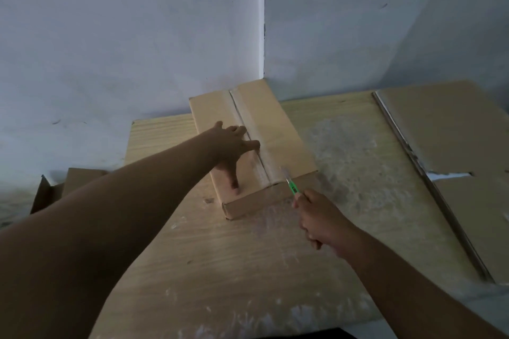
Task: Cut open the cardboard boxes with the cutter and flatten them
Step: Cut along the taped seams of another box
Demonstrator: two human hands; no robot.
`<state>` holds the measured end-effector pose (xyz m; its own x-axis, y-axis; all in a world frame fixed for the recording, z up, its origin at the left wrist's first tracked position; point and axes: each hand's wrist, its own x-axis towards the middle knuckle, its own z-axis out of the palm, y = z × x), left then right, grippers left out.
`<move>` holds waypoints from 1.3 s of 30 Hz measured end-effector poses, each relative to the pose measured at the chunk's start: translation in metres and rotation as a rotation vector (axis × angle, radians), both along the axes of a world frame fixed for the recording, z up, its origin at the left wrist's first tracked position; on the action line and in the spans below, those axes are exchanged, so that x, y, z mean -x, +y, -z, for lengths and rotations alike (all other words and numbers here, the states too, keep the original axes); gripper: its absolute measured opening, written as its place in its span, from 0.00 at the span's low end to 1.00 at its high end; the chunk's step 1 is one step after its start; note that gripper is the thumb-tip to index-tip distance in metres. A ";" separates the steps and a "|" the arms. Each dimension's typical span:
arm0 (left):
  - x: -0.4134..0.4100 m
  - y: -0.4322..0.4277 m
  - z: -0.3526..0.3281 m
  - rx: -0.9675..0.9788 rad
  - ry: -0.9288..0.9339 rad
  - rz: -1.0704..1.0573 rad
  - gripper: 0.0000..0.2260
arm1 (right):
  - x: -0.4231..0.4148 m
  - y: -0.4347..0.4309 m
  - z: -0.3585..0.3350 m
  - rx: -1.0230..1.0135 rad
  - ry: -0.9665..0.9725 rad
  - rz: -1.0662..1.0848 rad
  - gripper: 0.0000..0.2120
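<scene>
A closed brown cardboard box [278,132] lies on the wooden table [234,256], with a taped seam running down its top. My left hand [231,148] presses flat on the box's left flap, fingers spread. My right hand [319,217] grips a green cutter [291,186] just off the box's near right corner. The blade tip sits at the near end of the seam, by the box's front edge.
Flattened cardboard sheets [451,146] lie stacked on the table's right side. An open cardboard box [63,187] stands on the floor to the left, below the table. Grey walls meet in a corner right behind the box.
</scene>
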<state>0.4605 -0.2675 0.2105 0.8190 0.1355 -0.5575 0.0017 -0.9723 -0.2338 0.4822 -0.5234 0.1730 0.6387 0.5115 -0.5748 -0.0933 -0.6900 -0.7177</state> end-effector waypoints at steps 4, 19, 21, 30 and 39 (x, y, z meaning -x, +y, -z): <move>-0.006 -0.005 -0.002 -0.085 -0.037 0.093 0.60 | 0.001 0.003 0.015 0.056 -0.137 -0.050 0.14; -0.008 -0.011 0.000 0.015 -0.026 0.361 0.49 | -0.001 0.008 0.029 0.215 -0.431 -0.219 0.15; -0.003 -0.008 0.002 0.043 -0.053 0.343 0.49 | 0.001 0.008 0.029 0.210 -0.451 -0.222 0.15; 0.040 -0.002 0.021 0.300 -0.153 0.118 0.55 | 0.005 0.007 0.030 0.192 -0.507 -0.248 0.12; 0.016 -0.002 0.020 0.065 -0.137 0.308 0.64 | 0.004 0.007 0.028 0.224 -0.496 -0.241 0.10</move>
<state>0.4447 -0.2691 0.1900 0.8840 -0.1616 -0.4386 -0.2668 -0.9449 -0.1896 0.4784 -0.5163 0.1446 0.7394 0.5761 -0.3483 0.3939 -0.7898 -0.4702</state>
